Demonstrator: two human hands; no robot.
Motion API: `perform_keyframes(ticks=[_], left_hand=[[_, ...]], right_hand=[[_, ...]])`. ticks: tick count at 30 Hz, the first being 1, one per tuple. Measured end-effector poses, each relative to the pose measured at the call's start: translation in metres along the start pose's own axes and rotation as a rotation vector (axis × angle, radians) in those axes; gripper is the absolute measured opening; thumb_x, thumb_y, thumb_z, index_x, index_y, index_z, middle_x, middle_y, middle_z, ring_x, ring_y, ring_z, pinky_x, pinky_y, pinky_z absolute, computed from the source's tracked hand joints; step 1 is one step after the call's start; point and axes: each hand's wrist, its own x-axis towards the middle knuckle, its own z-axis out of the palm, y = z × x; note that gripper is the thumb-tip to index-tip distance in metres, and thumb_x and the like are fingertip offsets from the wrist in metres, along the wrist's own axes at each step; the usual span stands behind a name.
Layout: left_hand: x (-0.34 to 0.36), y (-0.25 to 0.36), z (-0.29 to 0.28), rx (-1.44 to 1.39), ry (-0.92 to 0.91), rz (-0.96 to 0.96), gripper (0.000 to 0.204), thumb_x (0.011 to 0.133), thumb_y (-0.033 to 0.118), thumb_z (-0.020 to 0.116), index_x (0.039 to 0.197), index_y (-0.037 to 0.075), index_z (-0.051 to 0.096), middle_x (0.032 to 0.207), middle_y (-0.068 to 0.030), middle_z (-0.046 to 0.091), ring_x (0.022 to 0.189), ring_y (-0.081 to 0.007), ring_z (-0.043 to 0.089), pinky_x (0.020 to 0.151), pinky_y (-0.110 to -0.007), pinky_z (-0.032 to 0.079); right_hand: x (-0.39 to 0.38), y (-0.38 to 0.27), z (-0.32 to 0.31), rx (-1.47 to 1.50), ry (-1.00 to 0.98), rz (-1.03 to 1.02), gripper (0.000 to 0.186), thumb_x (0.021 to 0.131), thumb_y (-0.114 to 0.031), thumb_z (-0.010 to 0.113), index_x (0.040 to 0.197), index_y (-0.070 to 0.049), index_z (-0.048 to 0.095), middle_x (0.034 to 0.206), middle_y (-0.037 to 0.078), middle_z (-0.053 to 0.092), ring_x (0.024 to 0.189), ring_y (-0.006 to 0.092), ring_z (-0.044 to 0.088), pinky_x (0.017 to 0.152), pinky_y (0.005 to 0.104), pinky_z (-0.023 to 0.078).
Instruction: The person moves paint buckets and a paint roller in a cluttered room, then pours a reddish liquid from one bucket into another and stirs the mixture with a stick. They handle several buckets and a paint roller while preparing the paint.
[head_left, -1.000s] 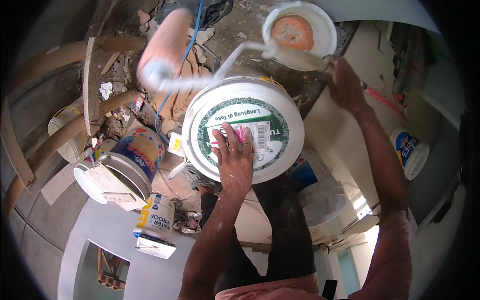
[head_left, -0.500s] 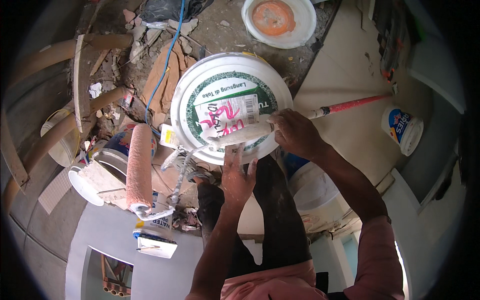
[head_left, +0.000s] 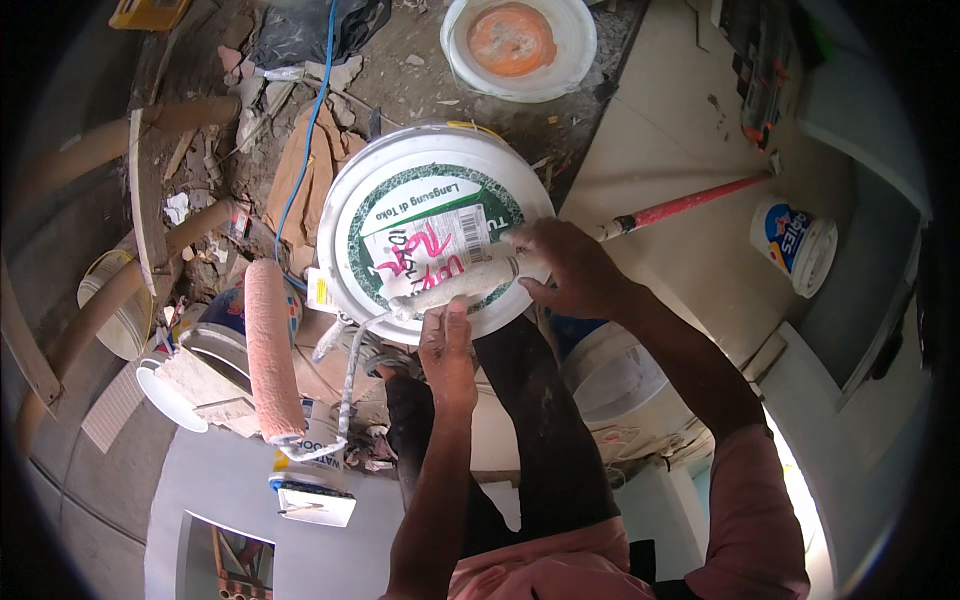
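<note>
A paint roller with a fuzzy pink sleeve (head_left: 272, 350) hangs at the left, its bent wire frame (head_left: 352, 385) crusted with paint. Its whitish handle (head_left: 455, 287) lies across a lidded white bucket (head_left: 345, 215) with a green-ringed label. My left hand (head_left: 447, 365) pinches the handle from below, near the wire end. Where the handle meets a red-and-white pole (head_left: 690, 200), my right hand (head_left: 578, 268) is over it, slightly blurred, thumb and fingers spread to either side. The pole runs off to the upper right.
A white tub (head_left: 590, 50) with an orange patch inside stands beyond the lidded bucket. Rubble, brown paper (head_left: 300, 185) and a blue cable (head_left: 312, 130) lie to the left. A smaller bucket (head_left: 815, 255) is at the right; another (head_left: 300, 455) sits below the roller.
My right hand's fingers have come apart from their grip at the handle joint. My left hand has closed its thumb onto the handle. The view has shifted slightly.
</note>
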Motion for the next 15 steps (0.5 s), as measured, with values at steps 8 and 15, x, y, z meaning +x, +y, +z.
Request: perform_keyframes(ticks=[8, 15], left_hand=[[-0.007, 0.003, 0.0, 0.093, 0.032, 0.06, 0.043, 0.085, 0.03, 0.052, 0.114, -0.002, 0.046, 0.112, -0.0111, 0.049, 0.107, -0.0185, 0.046, 0.09, -0.033, 0.037], [-0.025, -0.023, -0.037, 0.198, 0.018, 0.12, 0.035, 0.086, 0.008, 0.049, 0.117, -0.007, 0.042, 0.128, -0.019, 0.038, 0.117, -0.0254, 0.039, 0.098, -0.034, 0.029]], right_hand=[[0.081, 0.164, 0.0, 1.095, 0.539, 1.021, 0.049, 0.071, -0.026, 0.068, 0.11, -0.005, 0.045, 0.096, 0.01, 0.052, 0.081, 0.0221, 0.054, 0.07, 0.0351, 0.047], [0.148, 0.218, 0.028, 1.309, 0.657, 1.12, 0.046, 0.07, -0.018, 0.069, 0.107, -0.001, 0.047, 0.104, 0.015, 0.047, 0.086, 0.0289, 0.051, 0.064, 0.0441, 0.047]])
